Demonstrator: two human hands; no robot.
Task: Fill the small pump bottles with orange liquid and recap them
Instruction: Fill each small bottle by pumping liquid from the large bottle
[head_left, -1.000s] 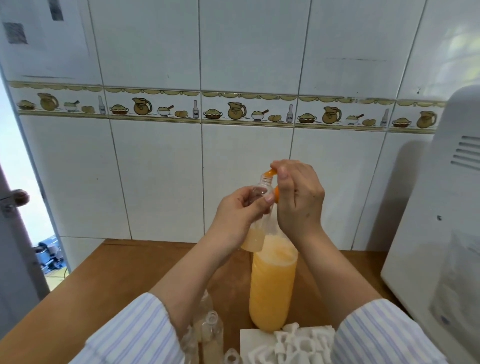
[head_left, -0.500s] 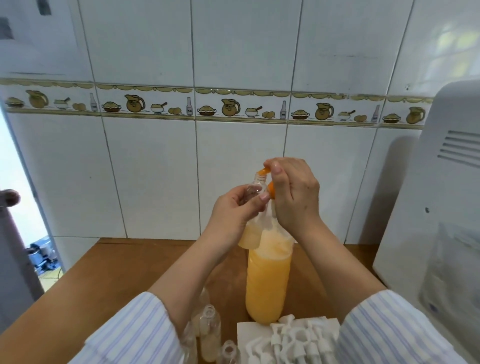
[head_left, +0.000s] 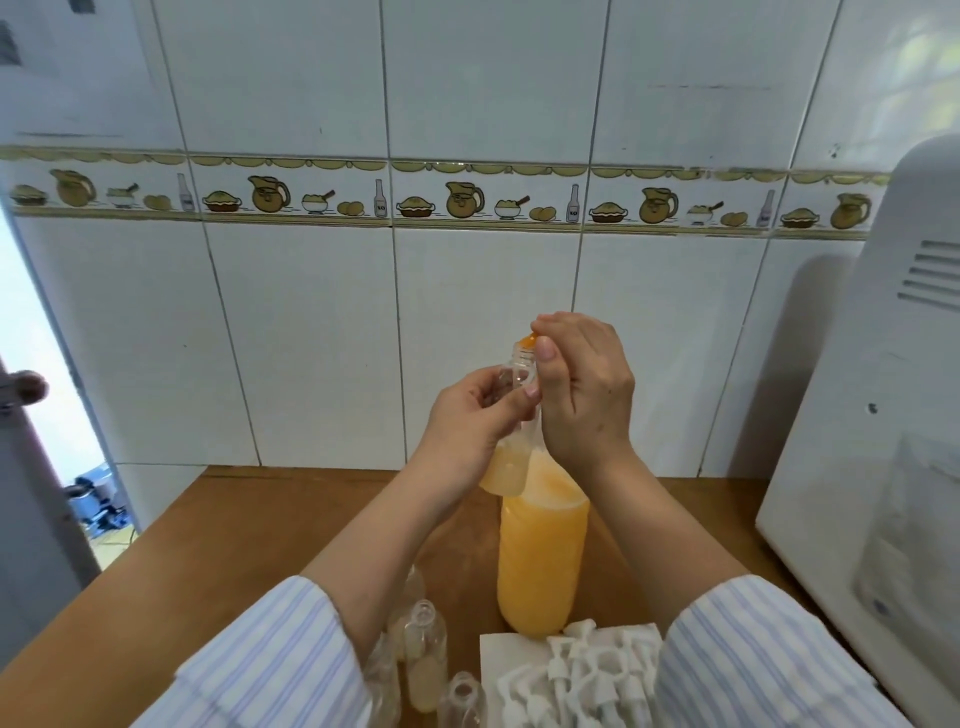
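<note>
Head view: a small clear bottle (head_left: 506, 457), orange liquid at its bottom, is mid-frame, with the left hand (head_left: 470, 421) wrapped around it. The right hand (head_left: 582, 387) pinches an orange tip (head_left: 525, 341) at its mouth. Below stands a big orange bottle (head_left: 540, 556) on the wooden table (head_left: 234, 540).

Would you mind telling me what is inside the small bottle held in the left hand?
The small bottle holds pale orange liquid in its lower part; the neck looks clear. The left hand covers its middle, so the exact level is hidden.

White sleeves (head_left: 270, 670) with thin blue stripes, forearms (head_left: 395, 525) bare
</note>
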